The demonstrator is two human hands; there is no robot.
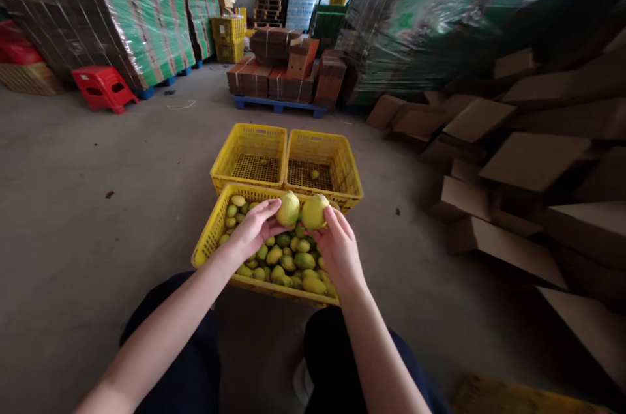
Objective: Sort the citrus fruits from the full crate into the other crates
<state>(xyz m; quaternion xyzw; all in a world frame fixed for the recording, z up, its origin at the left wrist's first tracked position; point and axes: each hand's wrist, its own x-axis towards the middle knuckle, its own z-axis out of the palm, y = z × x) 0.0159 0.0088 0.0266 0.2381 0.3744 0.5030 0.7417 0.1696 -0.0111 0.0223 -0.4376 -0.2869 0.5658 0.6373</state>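
Note:
My left hand (258,229) grips a greenish-yellow lemon (288,209) between thumb and fingers. Close beside it, a yellower lemon (315,212) is held in my right hand (338,246). Both fruits are raised above a yellow plastic crate (208,231) full of green and yellow lemons (305,261). My forearms and hands hide part of that fruit. Behind the full crate stand two more yellow crates side by side: the left crate (248,140) has one small lemon (263,162) on its floor, and the right crate (342,160) also has one lemon (314,175).
Many open cardboard boxes (489,244) are heaped on the right. Flattened cartons (293,81) sit on a blue pallet (278,104) ahead. A red stool (105,88) stands left, near plastic-wrapped stacks (156,16). A yellow edge (518,398) shows at bottom right.

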